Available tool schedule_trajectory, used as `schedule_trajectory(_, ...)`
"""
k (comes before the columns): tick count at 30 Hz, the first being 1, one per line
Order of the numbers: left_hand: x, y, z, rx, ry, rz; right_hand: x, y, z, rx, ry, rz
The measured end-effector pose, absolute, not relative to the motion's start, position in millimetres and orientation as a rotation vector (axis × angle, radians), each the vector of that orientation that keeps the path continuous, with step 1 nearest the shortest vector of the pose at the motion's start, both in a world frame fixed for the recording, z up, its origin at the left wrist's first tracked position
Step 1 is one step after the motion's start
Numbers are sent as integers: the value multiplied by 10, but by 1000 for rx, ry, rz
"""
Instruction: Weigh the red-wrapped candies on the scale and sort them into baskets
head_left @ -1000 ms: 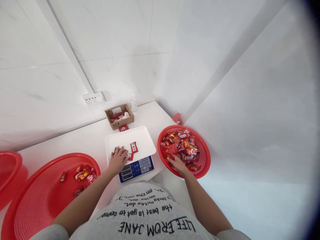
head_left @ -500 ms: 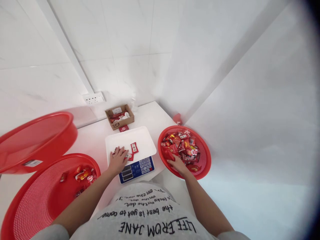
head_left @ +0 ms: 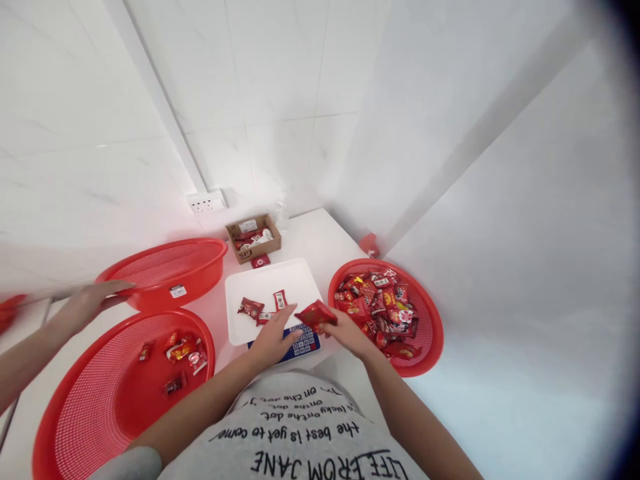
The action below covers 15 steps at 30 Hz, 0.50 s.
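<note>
My right hand (head_left: 346, 335) pinches a red snack packet (head_left: 315, 313) just above the front right corner of the white scale tray (head_left: 295, 283). My left hand (head_left: 273, 340) lies with its fingers spread over the scale's blue keypad (head_left: 307, 343), holding nothing. Three red packets (head_left: 251, 308) lie on the tray. A red basket (head_left: 425, 320) full of red packets (head_left: 380, 307) stands to the right of the scale.
A large red basket (head_left: 65, 413) at the left holds several packets (head_left: 183, 350). Another person's hand (head_left: 93, 297) sets a further red basket (head_left: 173, 270) down behind it. A small cardboard box (head_left: 253, 237) and a wall socket (head_left: 206, 201) are at the back.
My right hand left the right basket with a packet and moved to the tray. My left hand drew back from the tray onto the keypad. Another person's basket came down onto the table.
</note>
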<state>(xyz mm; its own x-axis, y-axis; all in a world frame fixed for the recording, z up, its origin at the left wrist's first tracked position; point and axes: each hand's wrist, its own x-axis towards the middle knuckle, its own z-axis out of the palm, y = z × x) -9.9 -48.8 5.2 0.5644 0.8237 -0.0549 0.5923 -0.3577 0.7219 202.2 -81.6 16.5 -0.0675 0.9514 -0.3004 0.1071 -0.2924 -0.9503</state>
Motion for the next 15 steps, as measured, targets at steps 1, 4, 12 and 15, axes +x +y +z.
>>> schedule_trajectory(1,-78,-509,70,2028,1099,400,1932,-822,175,-1423,-1253,1486)
schedule_trajectory(4,-96,-507,85,1865,1120,418,1753,-855,115,-1369,-1252,1552)
schedule_trajectory(12,-389,-21,169,1669,1576,426,1979,-909,-110,-1573,-913,1521)
schedule_trajectory(15,-448,108,140,1736,1661,354,2013,-944,-126,-1570,-862,1530)
